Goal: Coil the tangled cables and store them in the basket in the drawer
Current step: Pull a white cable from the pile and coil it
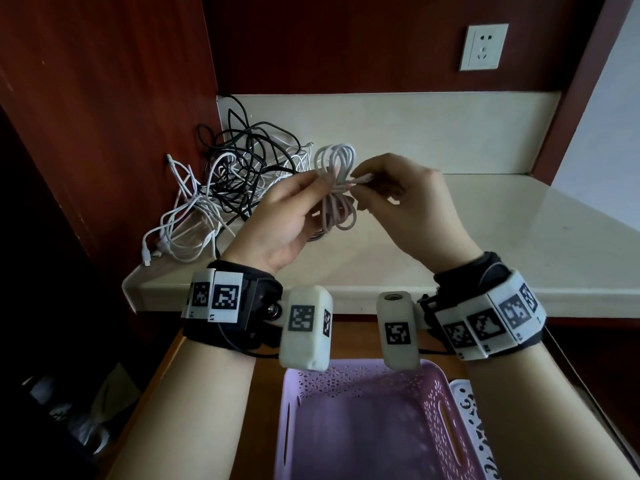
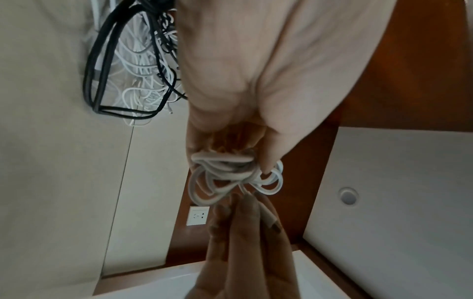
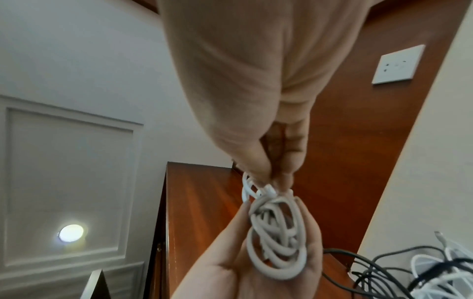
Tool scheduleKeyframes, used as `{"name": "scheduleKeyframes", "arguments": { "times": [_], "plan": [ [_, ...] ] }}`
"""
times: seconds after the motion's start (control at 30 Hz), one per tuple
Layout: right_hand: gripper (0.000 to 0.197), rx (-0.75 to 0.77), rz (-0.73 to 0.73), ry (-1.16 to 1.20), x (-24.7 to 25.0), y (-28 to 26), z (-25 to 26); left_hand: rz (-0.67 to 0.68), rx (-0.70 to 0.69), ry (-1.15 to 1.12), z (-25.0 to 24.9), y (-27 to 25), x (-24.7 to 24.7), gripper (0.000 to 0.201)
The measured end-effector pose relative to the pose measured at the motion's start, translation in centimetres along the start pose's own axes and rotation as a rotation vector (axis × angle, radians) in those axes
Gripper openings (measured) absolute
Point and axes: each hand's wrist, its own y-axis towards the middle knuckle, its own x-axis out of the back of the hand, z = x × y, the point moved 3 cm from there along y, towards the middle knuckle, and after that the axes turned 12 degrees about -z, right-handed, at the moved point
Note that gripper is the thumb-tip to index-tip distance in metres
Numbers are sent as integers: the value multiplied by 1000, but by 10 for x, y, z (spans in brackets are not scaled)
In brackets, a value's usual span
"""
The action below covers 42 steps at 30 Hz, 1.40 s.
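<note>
Left hand grips a coiled white cable above the tabletop; right hand pinches its loose end, tangled cables at the back left corner

White cable coiled, mid-air, tangled pile on counter, lilac basket in drawer

I see a white wall socket high on the dark red wood panel behind the pale desk. A white patterned piece sits low right; I can't tell what it is.
</note>
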Motion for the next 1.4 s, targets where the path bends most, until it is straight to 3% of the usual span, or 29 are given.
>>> {"name": "scheduleKeyframes", "arguments": {
  "times": [0.13, 0.23, 0.33, 0.4, 0.53, 0.77, 0.87, 0.97, 1.13, 1.27, 1.4],
  "plan": [
    [20, -24, 24, 213, 5, 1, 4, 25, 39, -94, -2, 0, 1, 23],
    [17, 41, 27, 240, 4, 1, 4, 80, 49, -98, -2, -5, -4, 21],
    [15, -2, 8, 314, 3, 1, 4, 109, 33, -92, -2, -8, -8, 15],
    [8, -43, -8, 389, 3, 1, 5, 140, 7, -113, -3, -11, -10, 22],
    [17, -158, -39, 540, 2, 2, 2, 181, -14, -175, -4, -13, -10, 37],
    [23, -316, 113, 756, 0, 1, 3, 274, -17, -189, -4, -12, -7, 63],
    [21, -328, 163, 697, 1, 0, 2, 273, -27, -167, -5, -12, -5, 61],
    [7, -295, 163, 603, 3, 1, -1, 271, -31, -135, -5, -12, -6, 59],
    [8, -241, 168, 581, 4, 2, -3, 269, 9, -107, -5, -13, -7, 45],
    [9, -125, 89, 533, 4, 4, -1, 216, 14, -139, -8, -15, -9, 34],
    [13, 31, -16, 329, 7, 5, 2, 106, -29, -81, -7, -14, -19, 25]
  ]
}}
